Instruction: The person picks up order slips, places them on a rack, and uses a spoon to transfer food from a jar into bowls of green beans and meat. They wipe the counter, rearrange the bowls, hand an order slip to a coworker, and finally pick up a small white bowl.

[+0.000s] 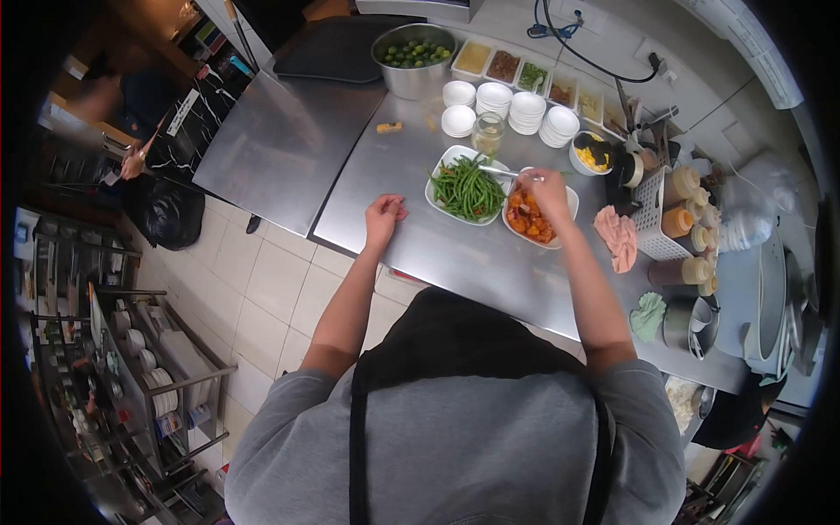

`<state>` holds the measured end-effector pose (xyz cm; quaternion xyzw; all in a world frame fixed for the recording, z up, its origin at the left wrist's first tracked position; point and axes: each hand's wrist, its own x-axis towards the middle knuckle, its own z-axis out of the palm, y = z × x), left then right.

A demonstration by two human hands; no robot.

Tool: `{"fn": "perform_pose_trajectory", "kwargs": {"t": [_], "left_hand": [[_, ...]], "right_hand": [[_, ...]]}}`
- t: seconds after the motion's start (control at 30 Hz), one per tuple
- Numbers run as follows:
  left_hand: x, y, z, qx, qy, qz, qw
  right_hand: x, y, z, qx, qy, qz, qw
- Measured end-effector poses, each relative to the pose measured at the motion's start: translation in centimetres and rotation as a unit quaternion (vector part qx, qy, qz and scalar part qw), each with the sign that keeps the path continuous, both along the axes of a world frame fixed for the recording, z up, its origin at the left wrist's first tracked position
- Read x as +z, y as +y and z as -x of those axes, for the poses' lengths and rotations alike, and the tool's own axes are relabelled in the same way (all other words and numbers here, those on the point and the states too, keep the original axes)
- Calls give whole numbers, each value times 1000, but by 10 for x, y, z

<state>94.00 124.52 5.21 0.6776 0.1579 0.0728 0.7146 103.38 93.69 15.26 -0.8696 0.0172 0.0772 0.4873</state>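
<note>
My right hand (pixel 544 190) is closed on a long silver metal utensil (pixel 506 171), whose far end reaches over the green beans; its exact kind is hard to make out. That hand hovers above a white dish (pixel 570 199) of glossy orange-red food pieces (pixel 529 219). Directly left of it, a white dish (pixel 431 194) holds a heap of green beans (pixel 466 190). My left hand (pixel 385 215) is at the front edge of the steel counter (pixel 367 166), its fingers loosely curled with nothing seen in them.
Behind the dishes stand a glass jar (pixel 488 133), stacks of small white dishes (pixel 527 111) and a steel pot (pixel 414 80) of green fruit. To the right are a pink cloth (pixel 616 238), a white basket (pixel 649 214) and sauce bottles (pixel 677 221). Another person's hand (pixel 133 164) shows far left.
</note>
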Motion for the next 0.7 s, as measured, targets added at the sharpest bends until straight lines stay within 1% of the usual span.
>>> {"fn": "perform_pose_trajectory", "kwargs": {"t": [0.07, 0.1, 0.13, 0.2, 0.23, 0.3, 0.33, 0.4, 0.43, 0.47, 0.5, 0.53, 0.6, 0.63, 0.7], "left_hand": [[-1, 0, 0, -3, -5, -3, 1000], [-1, 0, 0, -2, -4, 0, 1000], [-1, 0, 0, -1, -3, 3, 1000], [0, 0, 0, 3, -5, 9, 1000], [0, 0, 1, 5, -5, 15, 1000], [1, -1, 1, 6, -3, 12, 1000], [1, -1, 1, 6, 1, 10, 1000], [1, -1, 1, 3, -2, 7, 1000], [0, 0, 1, 0, -7, 4, 1000], [-1, 0, 1, 0, -6, 4, 1000], [-1, 0, 1, 3, -6, 8, 1000], [-1, -1, 0, 5, -7, 13, 1000], [0, -1, 1, 3, -6, 3, 1000], [0, -1, 0, 1, -6, -8, 1000], [-2, 0, 0, -1, -7, -9, 1000]], "right_hand": [[24, -3, -1, 2, -67, 160, 985], [36, -2, -1, -6, -49, 190, 981], [39, -2, -2, -6, -49, 190, 981], [42, -1, -6, -22, -84, 223, 971], [40, 1, -8, -21, -84, 223, 971], [31, 7, -11, -20, -144, 233, 962], [26, 12, -12, -19, -143, 233, 962], [18, 19, -13, 13, -242, 224, 944], [17, 19, -13, 13, -241, 223, 945], [16, 19, -14, 24, -289, 228, 930], [20, 20, -12, 35, -337, 232, 912], [24, 20, -10, 34, -337, 232, 912], [39, 17, -1, 39, -371, 155, 915], [50, 16, 6, 39, -371, 156, 915], [67, 16, 24, 71, -409, 132, 900]]}}
